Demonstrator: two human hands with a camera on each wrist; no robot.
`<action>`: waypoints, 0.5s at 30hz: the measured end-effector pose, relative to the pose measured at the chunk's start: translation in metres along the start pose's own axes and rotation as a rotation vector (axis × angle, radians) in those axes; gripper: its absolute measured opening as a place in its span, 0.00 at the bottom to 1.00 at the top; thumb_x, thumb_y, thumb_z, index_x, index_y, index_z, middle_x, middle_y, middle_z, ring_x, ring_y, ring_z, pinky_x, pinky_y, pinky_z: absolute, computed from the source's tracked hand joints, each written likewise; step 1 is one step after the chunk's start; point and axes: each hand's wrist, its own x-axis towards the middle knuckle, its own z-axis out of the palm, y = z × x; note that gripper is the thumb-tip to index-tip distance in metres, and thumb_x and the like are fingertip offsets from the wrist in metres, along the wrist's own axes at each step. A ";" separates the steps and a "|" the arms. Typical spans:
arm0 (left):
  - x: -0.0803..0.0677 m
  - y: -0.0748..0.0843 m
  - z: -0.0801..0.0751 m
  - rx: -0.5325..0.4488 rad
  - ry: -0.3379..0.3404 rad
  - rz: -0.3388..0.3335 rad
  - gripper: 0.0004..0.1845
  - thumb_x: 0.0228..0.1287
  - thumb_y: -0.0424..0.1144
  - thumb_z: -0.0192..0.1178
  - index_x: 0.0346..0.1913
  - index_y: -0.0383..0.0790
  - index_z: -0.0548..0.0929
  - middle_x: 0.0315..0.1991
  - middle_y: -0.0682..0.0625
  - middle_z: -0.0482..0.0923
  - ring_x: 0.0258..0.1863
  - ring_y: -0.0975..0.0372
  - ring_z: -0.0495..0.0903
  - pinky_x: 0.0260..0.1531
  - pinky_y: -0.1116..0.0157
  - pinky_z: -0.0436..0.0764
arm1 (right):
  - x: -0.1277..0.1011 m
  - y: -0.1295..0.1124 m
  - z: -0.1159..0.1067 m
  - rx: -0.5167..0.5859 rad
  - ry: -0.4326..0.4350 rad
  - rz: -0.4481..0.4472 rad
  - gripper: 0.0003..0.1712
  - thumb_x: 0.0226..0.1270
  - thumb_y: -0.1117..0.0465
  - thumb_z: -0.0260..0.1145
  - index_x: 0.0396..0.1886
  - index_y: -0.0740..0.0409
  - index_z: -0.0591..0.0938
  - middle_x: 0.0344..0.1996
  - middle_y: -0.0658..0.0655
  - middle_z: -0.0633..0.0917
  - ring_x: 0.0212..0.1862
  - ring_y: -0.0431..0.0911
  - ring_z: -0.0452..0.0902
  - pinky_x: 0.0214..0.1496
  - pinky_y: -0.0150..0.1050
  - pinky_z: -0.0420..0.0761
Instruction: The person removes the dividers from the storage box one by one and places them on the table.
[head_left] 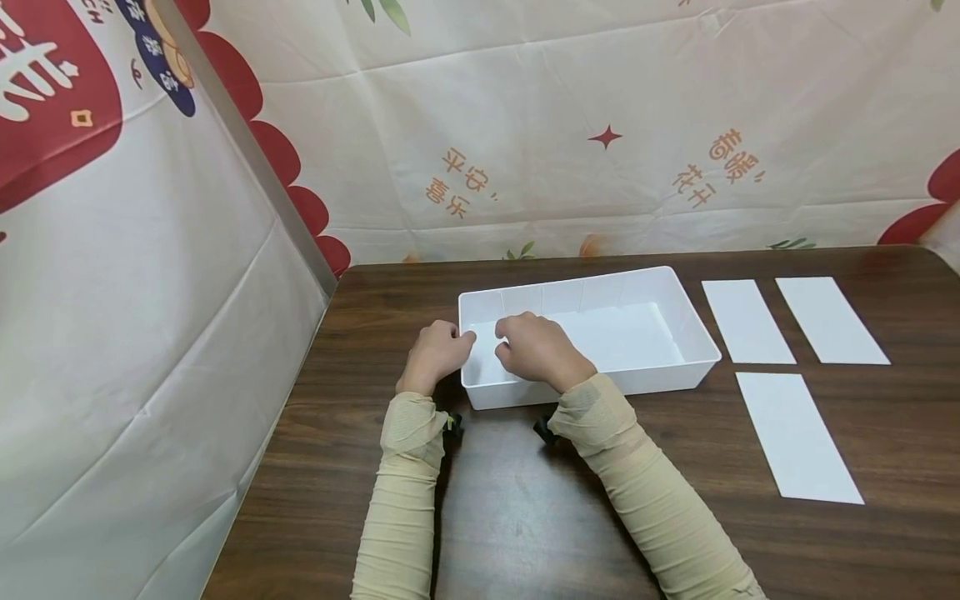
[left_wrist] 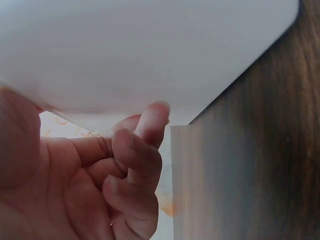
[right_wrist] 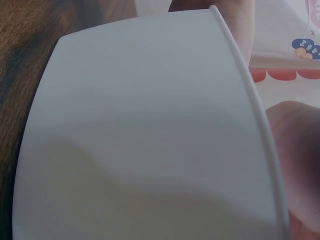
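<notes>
Both sleeved forearms reach forward, close together. The left hand (head_left: 435, 354) has curled fingers (left_wrist: 137, 155); the right hand (head_left: 536, 348) is knuckles-up, fingers bent downward.

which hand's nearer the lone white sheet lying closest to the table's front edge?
Right. The right hand is over the white tray's left end, on the side toward the front white sheet. The left hand sits at the tray's outer left wall, farther away.
</notes>
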 end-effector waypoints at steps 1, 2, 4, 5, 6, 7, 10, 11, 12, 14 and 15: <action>0.000 0.000 0.000 0.000 0.001 0.000 0.19 0.68 0.50 0.51 0.24 0.40 0.76 0.23 0.49 0.71 0.23 0.58 0.70 0.21 0.62 0.67 | 0.000 0.000 -0.001 0.003 0.002 0.000 0.17 0.65 0.63 0.58 0.51 0.63 0.84 0.46 0.62 0.86 0.41 0.52 0.83 0.42 0.51 0.82; 0.000 0.000 0.000 0.001 0.003 0.001 0.19 0.68 0.50 0.51 0.25 0.40 0.76 0.23 0.48 0.71 0.23 0.58 0.70 0.22 0.62 0.67 | 0.000 0.000 -0.001 0.005 0.005 0.000 0.17 0.65 0.63 0.58 0.51 0.63 0.84 0.47 0.62 0.86 0.41 0.52 0.83 0.42 0.51 0.82; 0.000 0.000 0.000 0.001 0.006 0.001 0.19 0.68 0.50 0.51 0.25 0.40 0.76 0.23 0.48 0.71 0.23 0.58 0.70 0.22 0.62 0.67 | 0.000 0.000 -0.002 0.013 0.010 0.000 0.18 0.65 0.63 0.58 0.51 0.63 0.84 0.47 0.62 0.86 0.40 0.51 0.83 0.42 0.50 0.82; -0.001 0.000 0.000 0.000 0.007 0.003 0.19 0.68 0.50 0.51 0.25 0.40 0.76 0.23 0.48 0.71 0.23 0.58 0.70 0.22 0.62 0.67 | 0.000 0.000 -0.002 0.017 0.012 0.000 0.18 0.65 0.63 0.58 0.51 0.63 0.84 0.47 0.62 0.86 0.40 0.51 0.82 0.42 0.50 0.82; -0.001 0.000 0.000 0.000 0.009 0.003 0.19 0.68 0.50 0.51 0.25 0.40 0.77 0.24 0.48 0.71 0.23 0.58 0.70 0.22 0.62 0.67 | 0.000 0.000 -0.003 0.020 0.013 0.001 0.18 0.64 0.64 0.58 0.51 0.63 0.84 0.47 0.62 0.86 0.40 0.51 0.82 0.42 0.50 0.82; -0.001 0.000 0.000 0.001 0.010 0.004 0.19 0.68 0.50 0.51 0.25 0.40 0.76 0.24 0.48 0.71 0.23 0.58 0.70 0.22 0.62 0.67 | 0.000 0.000 -0.003 0.024 0.014 0.000 0.18 0.64 0.64 0.58 0.51 0.64 0.84 0.47 0.62 0.86 0.39 0.50 0.82 0.42 0.50 0.82; -0.001 0.000 0.000 0.001 0.010 0.005 0.19 0.68 0.50 0.51 0.25 0.40 0.76 0.23 0.48 0.71 0.23 0.58 0.70 0.22 0.62 0.67 | 0.000 0.001 -0.003 0.032 0.013 0.001 0.18 0.64 0.64 0.58 0.51 0.64 0.84 0.47 0.62 0.87 0.37 0.49 0.81 0.41 0.49 0.81; -0.001 0.000 0.000 0.002 0.010 0.006 0.19 0.68 0.50 0.51 0.25 0.40 0.76 0.23 0.48 0.71 0.23 0.58 0.70 0.22 0.62 0.67 | 0.000 0.001 -0.003 0.033 0.012 0.001 0.18 0.64 0.64 0.58 0.51 0.64 0.84 0.47 0.62 0.87 0.37 0.49 0.81 0.41 0.49 0.81; -0.001 0.000 0.000 0.003 0.008 0.005 0.19 0.69 0.50 0.51 0.25 0.40 0.76 0.23 0.48 0.71 0.23 0.58 0.70 0.22 0.62 0.67 | 0.000 0.001 -0.003 0.035 0.011 0.001 0.18 0.64 0.64 0.58 0.51 0.64 0.84 0.46 0.62 0.87 0.37 0.49 0.81 0.41 0.49 0.81; -0.001 0.000 0.000 0.004 0.010 0.007 0.19 0.68 0.50 0.51 0.25 0.40 0.76 0.24 0.48 0.71 0.23 0.58 0.70 0.22 0.62 0.67 | 0.000 0.001 -0.003 0.037 0.012 0.001 0.18 0.64 0.63 0.58 0.51 0.64 0.84 0.45 0.61 0.87 0.37 0.49 0.81 0.41 0.49 0.81; -0.001 0.000 0.000 0.004 0.010 0.006 0.19 0.68 0.50 0.51 0.25 0.40 0.76 0.24 0.48 0.71 0.23 0.58 0.70 0.22 0.62 0.67 | 0.000 0.001 -0.003 0.038 0.013 0.002 0.18 0.64 0.63 0.58 0.51 0.64 0.84 0.45 0.61 0.87 0.37 0.49 0.81 0.41 0.49 0.81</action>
